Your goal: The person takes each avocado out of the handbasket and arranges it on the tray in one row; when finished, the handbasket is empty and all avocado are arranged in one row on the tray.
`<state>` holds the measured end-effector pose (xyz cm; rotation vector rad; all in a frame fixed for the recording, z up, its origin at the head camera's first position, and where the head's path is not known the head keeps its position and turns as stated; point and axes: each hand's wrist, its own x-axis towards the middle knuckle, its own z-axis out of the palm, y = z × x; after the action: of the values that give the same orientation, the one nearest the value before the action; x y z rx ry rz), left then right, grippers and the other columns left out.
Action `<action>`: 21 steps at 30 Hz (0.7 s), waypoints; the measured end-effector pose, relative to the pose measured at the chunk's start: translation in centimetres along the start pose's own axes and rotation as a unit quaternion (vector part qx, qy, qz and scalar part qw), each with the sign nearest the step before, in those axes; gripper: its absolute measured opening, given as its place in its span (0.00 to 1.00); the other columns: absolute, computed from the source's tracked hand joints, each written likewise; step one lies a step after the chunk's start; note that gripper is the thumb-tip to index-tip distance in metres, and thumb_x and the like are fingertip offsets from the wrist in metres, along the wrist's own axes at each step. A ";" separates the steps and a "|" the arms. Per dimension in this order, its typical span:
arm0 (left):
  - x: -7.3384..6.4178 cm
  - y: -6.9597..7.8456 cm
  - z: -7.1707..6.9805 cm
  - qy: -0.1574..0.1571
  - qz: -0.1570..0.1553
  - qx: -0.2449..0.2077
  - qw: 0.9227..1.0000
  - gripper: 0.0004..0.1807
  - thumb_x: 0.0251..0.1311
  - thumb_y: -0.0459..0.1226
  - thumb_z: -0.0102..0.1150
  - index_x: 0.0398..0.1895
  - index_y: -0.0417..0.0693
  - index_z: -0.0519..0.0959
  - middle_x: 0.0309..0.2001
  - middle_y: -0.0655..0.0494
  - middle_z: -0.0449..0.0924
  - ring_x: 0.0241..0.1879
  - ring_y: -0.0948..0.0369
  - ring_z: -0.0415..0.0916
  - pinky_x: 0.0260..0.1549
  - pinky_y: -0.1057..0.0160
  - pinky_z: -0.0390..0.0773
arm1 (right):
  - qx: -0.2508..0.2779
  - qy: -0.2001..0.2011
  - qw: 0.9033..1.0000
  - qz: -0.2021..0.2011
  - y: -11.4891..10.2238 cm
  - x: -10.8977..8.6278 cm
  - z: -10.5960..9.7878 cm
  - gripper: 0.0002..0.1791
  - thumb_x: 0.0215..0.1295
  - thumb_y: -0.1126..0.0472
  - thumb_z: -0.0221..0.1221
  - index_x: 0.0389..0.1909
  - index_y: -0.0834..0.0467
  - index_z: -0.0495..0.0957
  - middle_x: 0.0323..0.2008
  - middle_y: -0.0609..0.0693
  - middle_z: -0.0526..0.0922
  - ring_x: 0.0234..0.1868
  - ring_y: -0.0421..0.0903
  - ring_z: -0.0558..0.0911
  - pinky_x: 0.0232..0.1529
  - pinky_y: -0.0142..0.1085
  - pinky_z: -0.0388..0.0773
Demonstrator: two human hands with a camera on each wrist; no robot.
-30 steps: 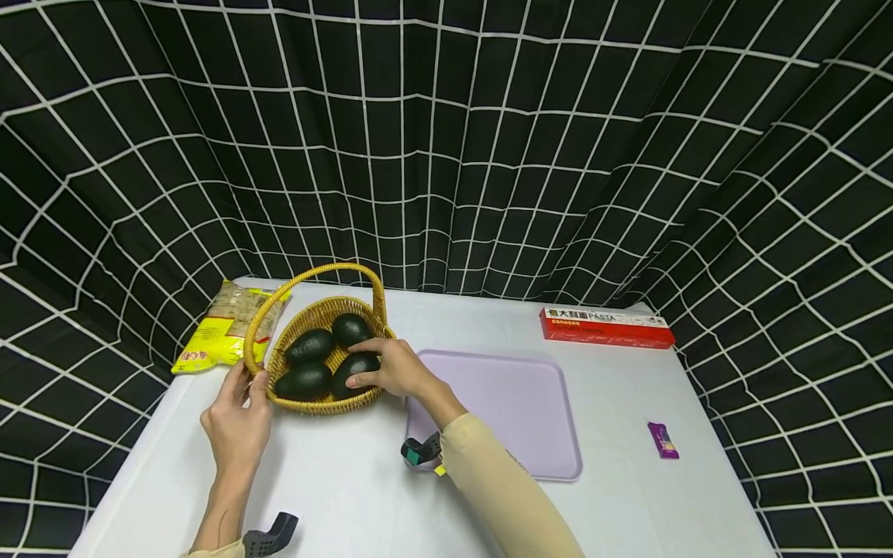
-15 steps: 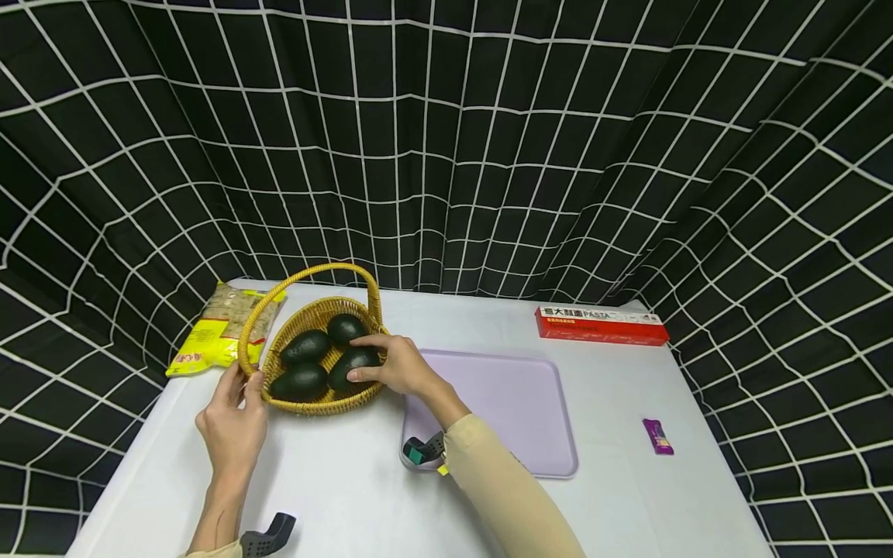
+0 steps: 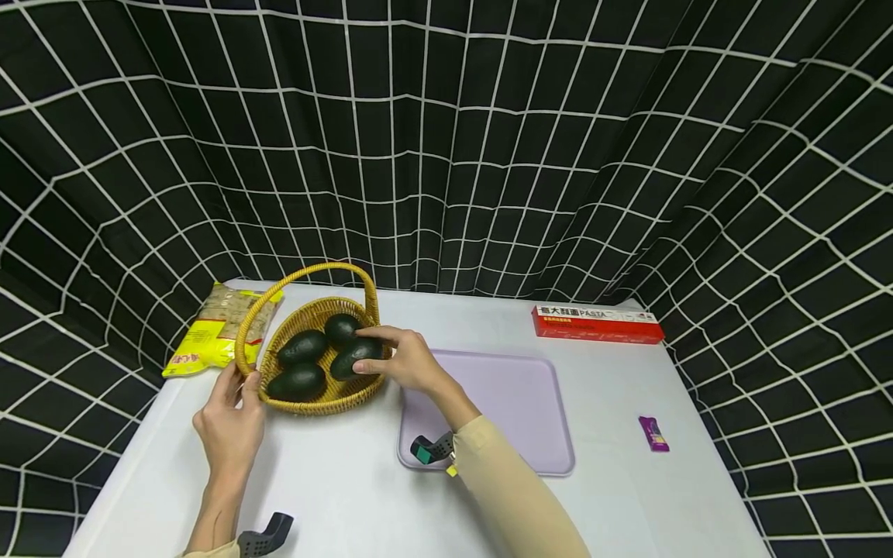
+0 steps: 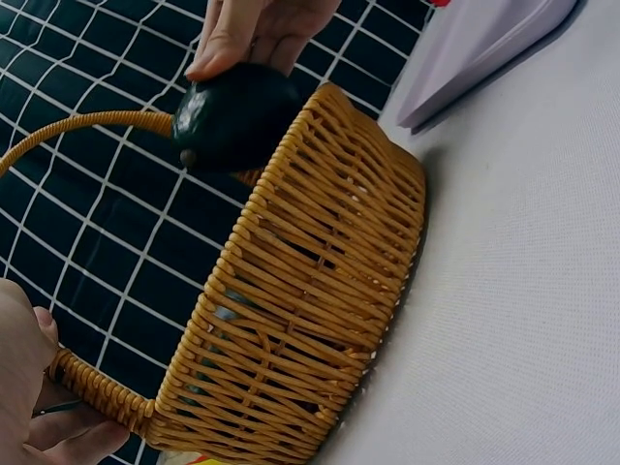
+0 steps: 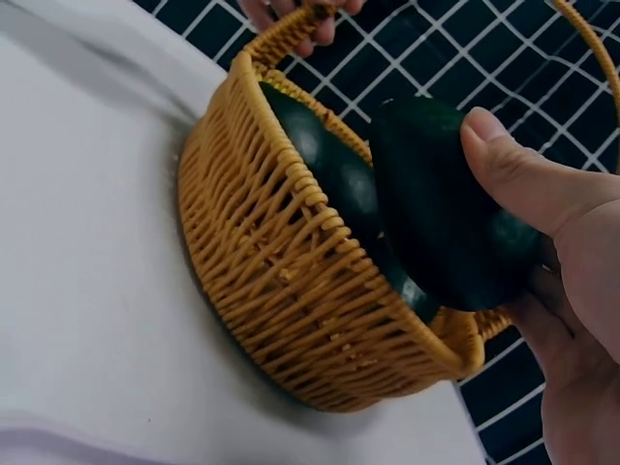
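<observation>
A yellow-brown wicker basket (image 3: 328,406) with a tall hoop handle stands at the left of the table, several dark green avocados (image 3: 302,348) inside it. My left hand (image 3: 232,422) grips the base of the handle on the basket's left side. Thumb and fingers of my right hand (image 3: 413,360) pinch one avocado (image 3: 353,360). In the left wrist view that avocado (image 4: 237,116) is raised above the basket rim. From the right wrist, the held avocado (image 5: 446,203) shows over the rim, with others lower in the basket; the fingers behind it are partly hidden.
A lilac tray (image 3: 502,411) lies right of the basket, under my right forearm. Behind the basket's left side is a yellow food bag (image 3: 219,329). A red pasta box (image 3: 598,325) stands at the back right, and a small purple packet (image 3: 653,434) lies nearer.
My right hand has lifted the avocado up from the basket's bottom, shifting slightly up and right. The left hand keeps its grip on the handle. The head view has shifted slightly.
</observation>
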<state>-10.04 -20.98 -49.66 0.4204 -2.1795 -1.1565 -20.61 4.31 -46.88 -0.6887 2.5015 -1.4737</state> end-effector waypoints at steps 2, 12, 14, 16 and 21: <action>0.0 0.0 0.0 0.001 0.003 0.000 1.000 0.23 0.73 0.35 0.62 0.67 0.36 0.77 0.58 0.35 0.84 0.58 0.42 0.84 0.53 0.49 0.81 | 0.006 0.003 1.000 -0.002 0.1 -0.3 -0.3 0.33 0.57 0.52 0.77 0.65 0.51 0.82 0.66 0.48 0.83 0.69 0.49 0.79 0.71 0.40 0.77; 0.0 0.0 -0.2 0.000 -0.003 0.002 1.000 0.24 0.73 0.37 0.63 0.68 0.38 0.77 0.59 0.36 0.83 0.58 0.43 0.84 0.57 0.63 0.82 | 0.023 0.017 1.000 -0.009 0.8 -1.3 -1.7 0.32 0.58 0.55 0.77 0.64 0.53 0.83 0.64 0.46 0.84 0.70 0.48 0.78 0.74 0.43 0.74; 0.0 0.1 -0.2 -0.001 -0.004 0.002 1.000 0.24 0.73 0.37 0.63 0.68 0.38 0.77 0.59 0.36 0.83 0.58 0.43 0.84 0.57 0.61 0.82 | 0.027 0.021 0.999 -0.009 0.9 -1.6 -2.0 0.31 0.57 0.55 0.78 0.64 0.52 0.83 0.64 0.45 0.84 0.70 0.47 0.78 0.74 0.44 0.73; 0.0 0.1 -0.2 -0.002 -0.006 0.002 1.000 0.24 0.73 0.37 0.63 0.68 0.38 0.77 0.59 0.36 0.83 0.58 0.43 0.84 0.57 0.61 0.82 | 0.031 0.024 0.999 -0.011 1.0 -1.9 -2.2 0.31 0.57 0.56 0.78 0.64 0.52 0.83 0.64 0.45 0.84 0.70 0.47 0.78 0.75 0.44 0.73; 0.0 0.2 -0.2 -0.003 -0.006 0.005 1.000 0.24 0.73 0.37 0.62 0.68 0.37 0.77 0.59 0.35 0.83 0.58 0.42 0.84 0.56 0.59 0.82 | 0.035 0.023 0.999 -0.014 1.5 -2.6 -2.6 0.32 0.58 0.57 0.77 0.65 0.56 0.82 0.64 0.47 0.84 0.70 0.48 0.78 0.75 0.44 0.73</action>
<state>-9.88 -20.98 -49.46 0.4339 -2.1919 -1.1558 -19.71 8.16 -47.11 -0.6890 2.4702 -1.5944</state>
